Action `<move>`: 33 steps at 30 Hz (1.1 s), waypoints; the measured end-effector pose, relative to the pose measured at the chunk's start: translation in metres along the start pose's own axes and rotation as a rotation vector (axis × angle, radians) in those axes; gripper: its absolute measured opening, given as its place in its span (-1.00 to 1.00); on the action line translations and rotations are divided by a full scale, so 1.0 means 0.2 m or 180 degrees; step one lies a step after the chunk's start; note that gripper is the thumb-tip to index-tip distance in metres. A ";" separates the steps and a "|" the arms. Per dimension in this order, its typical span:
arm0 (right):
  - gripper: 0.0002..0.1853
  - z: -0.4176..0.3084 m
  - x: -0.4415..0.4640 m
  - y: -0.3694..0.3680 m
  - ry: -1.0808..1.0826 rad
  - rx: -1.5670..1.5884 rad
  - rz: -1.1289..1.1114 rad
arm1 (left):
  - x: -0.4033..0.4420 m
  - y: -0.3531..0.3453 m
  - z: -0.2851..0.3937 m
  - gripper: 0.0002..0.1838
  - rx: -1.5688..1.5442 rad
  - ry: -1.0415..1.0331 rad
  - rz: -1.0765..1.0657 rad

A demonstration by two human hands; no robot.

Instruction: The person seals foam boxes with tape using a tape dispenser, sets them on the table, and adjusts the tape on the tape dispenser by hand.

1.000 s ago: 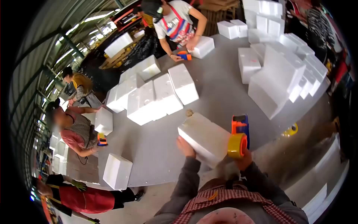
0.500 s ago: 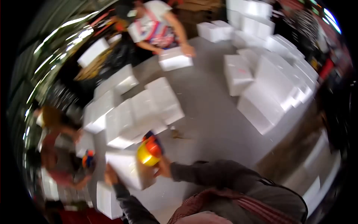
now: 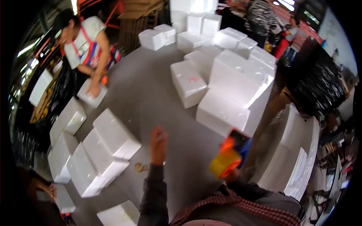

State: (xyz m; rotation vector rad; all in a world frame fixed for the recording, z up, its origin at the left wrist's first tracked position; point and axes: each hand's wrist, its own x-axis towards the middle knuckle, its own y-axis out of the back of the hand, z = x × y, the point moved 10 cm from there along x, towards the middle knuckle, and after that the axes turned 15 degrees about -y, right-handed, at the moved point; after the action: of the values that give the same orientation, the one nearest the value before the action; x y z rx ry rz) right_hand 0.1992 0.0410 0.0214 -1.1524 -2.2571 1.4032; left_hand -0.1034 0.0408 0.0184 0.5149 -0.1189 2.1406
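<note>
My right hand grips a tape dispenser with a yellow roll, orange hub and dark blue frame, raised over the right side of the grey table. Slightly blurred, my left hand reaches forward above the middle of the table. Its fingers look loosely apart, with nothing visible in them. A white foam box lies at the bottom, left of my left forearm. Nearest ahead of the dispenser is another white foam box. A small tan scrap rests on the table left of my left hand.
Several foam boxes stand in rows on the left; more boxes are stacked at the right and back. A co-worker handles a box at the far left. Another person's hand touches a box at lower left. Wrapped foam sheets stand beyond the right edge.
My view has turned right. Both hands have come away from the foam box they were at; the left moved forward, the right swung rightward with the tape dispenser.
</note>
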 end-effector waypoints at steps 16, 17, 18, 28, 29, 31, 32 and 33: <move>-0.54 -0.01 0.00 0.69 0.0124 0.0544 0.0473 | -0.70 -0.22 -0.21 -0.57 -0.1222 0.1793 0.0719; -0.48 0.16 -0.09 0.67 -0.0355 0.1283 0.0313 | -0.85 -0.08 -0.13 -0.58 -0.0994 0.1669 0.0825; -0.45 0.28 -0.15 0.67 -0.0594 0.1272 -0.0083 | -0.98 0.01 -0.02 -0.60 -0.0895 0.1876 0.1092; -0.31 -0.47 -0.39 -0.17 0.1073 -0.3804 0.0164 | -0.93 -0.04 0.75 -0.62 -0.1177 0.0991 0.0983; -0.31 -0.48 -0.44 -0.36 0.1431 -0.4618 -0.0097 | -0.92 -0.22 0.75 -0.63 -0.2664 0.1222 0.0692; -0.31 -0.41 -0.50 -0.50 0.1785 -0.5450 -0.0411 | -0.93 -0.36 0.77 -0.60 -0.3030 0.1644 0.0769; -0.32 -0.36 -0.51 -0.53 0.1742 -0.5578 -0.0638 | -0.94 -0.44 0.78 -0.57 -0.3349 0.2038 0.0794; -0.33 -0.32 -0.51 -0.56 0.1685 -0.5702 -0.0885 | -0.92 -0.46 0.81 -0.57 -0.3380 0.2028 0.0834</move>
State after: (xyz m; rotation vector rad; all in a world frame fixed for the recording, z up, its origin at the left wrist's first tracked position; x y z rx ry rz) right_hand 0.2484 -0.0178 0.1668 -1.0745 -2.6441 -1.3075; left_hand 0.1145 -0.0898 0.0815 -0.8181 -0.9206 2.0263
